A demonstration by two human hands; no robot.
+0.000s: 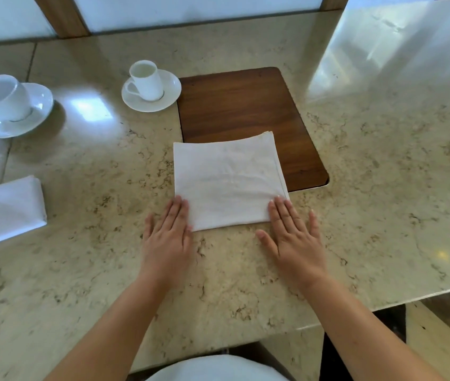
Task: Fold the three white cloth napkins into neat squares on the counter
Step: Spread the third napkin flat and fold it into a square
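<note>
White cloth, a folded napkin (228,182), lies as a near-square in the middle of a beige marble worktop (369,188); its far edge overlaps a dark wooden board (245,103) set into the stone. The left hand (170,240) lies flat, fingers together, fingertips on the napkin's near left corner; the right hand (291,237) lies flat too, fingertips on the near right corner; neither grip closes on anything, both palms open and pressing. A second folded napkin (6,210) rests at the left edge, well apart; a third is not in view. Two white cups on saucers, one large (1,100), one small (146,81), stand farther back. The step seems to be smoothing; pressing evenly outward from the centre, keeping the layered right edges aligned, should flatten the faint creases.
</note>
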